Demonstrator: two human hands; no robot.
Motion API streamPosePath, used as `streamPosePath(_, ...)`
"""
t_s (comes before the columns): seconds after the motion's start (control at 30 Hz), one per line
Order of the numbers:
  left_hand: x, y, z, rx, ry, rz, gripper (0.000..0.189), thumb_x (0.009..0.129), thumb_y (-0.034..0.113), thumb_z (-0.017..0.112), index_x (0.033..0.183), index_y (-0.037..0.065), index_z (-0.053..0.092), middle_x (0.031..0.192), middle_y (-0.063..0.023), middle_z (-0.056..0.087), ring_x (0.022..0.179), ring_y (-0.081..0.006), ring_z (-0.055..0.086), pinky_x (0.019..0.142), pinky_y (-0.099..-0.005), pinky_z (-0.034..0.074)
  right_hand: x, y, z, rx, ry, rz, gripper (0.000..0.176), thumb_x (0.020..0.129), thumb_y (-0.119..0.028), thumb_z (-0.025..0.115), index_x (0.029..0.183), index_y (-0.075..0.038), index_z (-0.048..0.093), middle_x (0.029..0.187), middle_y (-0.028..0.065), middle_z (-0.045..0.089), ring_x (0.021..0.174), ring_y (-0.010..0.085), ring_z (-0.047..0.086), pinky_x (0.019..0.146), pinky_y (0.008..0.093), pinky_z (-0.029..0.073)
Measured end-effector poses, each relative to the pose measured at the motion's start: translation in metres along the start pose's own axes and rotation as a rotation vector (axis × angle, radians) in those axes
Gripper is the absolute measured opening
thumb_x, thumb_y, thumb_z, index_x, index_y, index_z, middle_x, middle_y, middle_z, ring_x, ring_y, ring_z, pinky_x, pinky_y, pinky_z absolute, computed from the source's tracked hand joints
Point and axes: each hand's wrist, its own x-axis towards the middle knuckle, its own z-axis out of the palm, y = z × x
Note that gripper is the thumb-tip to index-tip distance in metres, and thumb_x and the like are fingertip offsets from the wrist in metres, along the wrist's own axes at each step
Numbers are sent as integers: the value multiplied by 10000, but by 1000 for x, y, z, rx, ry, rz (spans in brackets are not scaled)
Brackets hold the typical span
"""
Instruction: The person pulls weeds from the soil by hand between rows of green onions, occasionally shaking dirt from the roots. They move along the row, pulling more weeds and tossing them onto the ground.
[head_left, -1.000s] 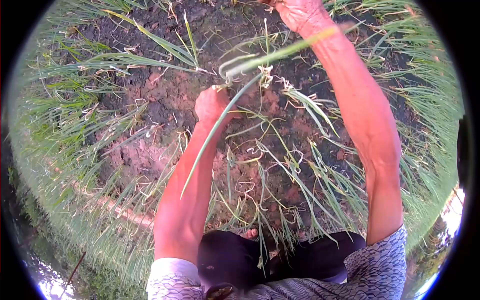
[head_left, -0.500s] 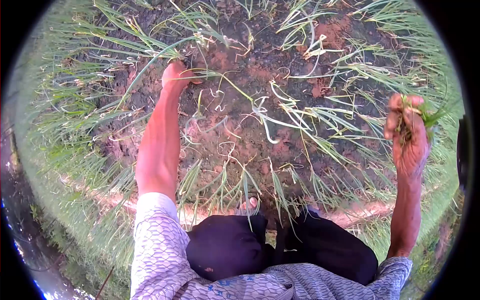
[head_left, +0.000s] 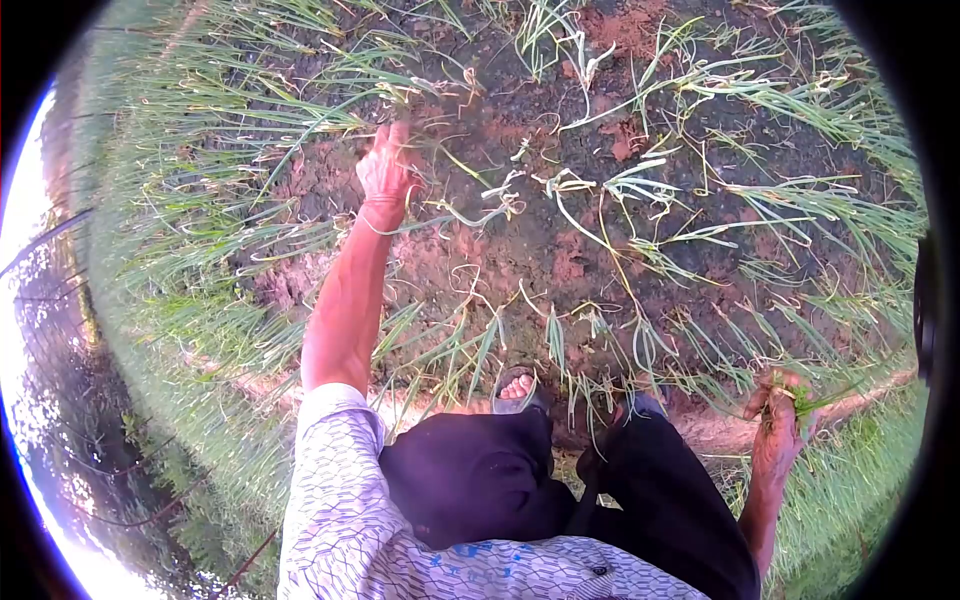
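Observation:
My left hand (head_left: 386, 170) reaches down to the dark soil (head_left: 480, 150) at the upper left, beside long green onion-like plants (head_left: 300, 110). Its fingers point away from me, and their tips blur against the ground, so their grip is unclear. At the lower right, my right hand (head_left: 782, 408) is closed around a bunch of green weeds (head_left: 805, 402), with blades sticking out to the right. More thin, drooping plants (head_left: 645, 185) lie over the soil between the two hands.
A row of plants (head_left: 490, 335) grows just in front of my foot (head_left: 517, 387). Behind it runs a bare reddish strip of earth (head_left: 700, 432). Dense green growth (head_left: 150, 250) covers the left side, with trees (head_left: 60, 420) beyond.
The view has shifted and tilted. My left hand has turned so that its back shows, with fingers extended. My right hand is lower and closer to my knee, still holding the weeds.

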Motion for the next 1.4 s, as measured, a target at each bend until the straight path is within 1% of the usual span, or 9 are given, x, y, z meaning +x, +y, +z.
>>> streamPosePath(0.43, 82, 47, 21, 82, -336, -282, 265, 852, 202, 536, 1040, 42, 634, 1020, -250, 682, 960, -399, 668, 838, -454, 531, -60, -2, -3, 83, 125, 136, 143, 948, -130, 552, 1002, 2, 560, 936, 129, 584, 593, 136, 540, 487, 260, 446)
streamPosePath(0.57, 55, 22, 29, -143, -386, 57, 264, 864, 187, 511, 1047, 48, 641, 996, -245, 673, 943, -416, 653, 829, -475, 522, -61, 7, -4, 111, 147, 154, 190, 951, -152, 569, 1049, 10, 564, 933, 115, 588, 606, 134, 542, 499, 263, 451)
streamPosePath(0.6, 41, 16, 23, -114, -338, 361, 258, 897, 205, 497, 1057, 57, 636, 980, -235, 666, 922, -434, 636, 793, -499, 505, -61, 8, -6, 112, 122, 153, 181, 957, -151, 562, 1063, -4, 566, 953, 111, 593, 622, 133, 546, 511, 263, 451)
streamPosePath(0.9, 0, -4, -11, -1159, 299, -527, 137, 882, 117, 576, 970, 25, 626, 791, -135, 678, 563, -181, 630, 558, -320, 509, -56, 8, -6, 72, 100, 114, 190, 930, -149, 596, 1011, 23, 601, 925, 125, 621, 593, 144, 547, 509, 276, 459)
streamPosePath(0.93, 9, -1, -26, -919, 94, -602, 230, 808, 133, 644, 988, -10, 631, 870, -143, 688, 662, -208, 661, 648, -310, 534, -56, 10, -6, 76, 107, 109, 189, 928, -146, 598, 1012, 22, 602, 925, 125, 623, 590, 145, 547, 508, 277, 459)
streamPosePath(1.07, 45, 2, -7, -762, 148, -538, 668, 666, 319, 837, 1165, -65, 614, 996, -140, 696, 841, -201, 659, 779, -296, 512, -56, 9, -2, 84, 100, 100, 191, 928, -150, 602, 1010, 22, 604, 919, 126, 627, 592, 147, 549, 504, 277, 457)
streamPosePath(1.17, 65, 18, -24, -717, -144, -664, 755, 631, 395, 858, 1169, -72, 606, 999, -154, 691, 846, -210, 655, 786, -315, 508, -61, 11, -6, 94, 125, 123, 190, 940, -157, 593, 1007, 20, 603, 905, 118, 622, 609, 144, 551, 512, 275, 452)
streamPosePath(1.2, 67, 20, -3, -753, 79, -717, 752, 622, 399, 862, 1168, -53, 610, 965, -153, 691, 838, -218, 656, 770, -331, 508, -63, 13, -10, 85, 108, 140, 186, 948, -153, 584, 1047, 3, 593, 928, 117, 623, 630, 143, 556, 522, 273, 453)
streamPosePath(1.4, 87, -11, 43, -697, 219, -709, 464, 670, 274, 801, 1010, -10, 667, 864, -174, 700, 823, -269, 677, 758, -373, 515, -71, 20, -24, 54, 83, 224, 210, 960, -152, 565, 1126, -25, 573, 972, 112, 627, 682, 138, 562, 553, 265, 452)
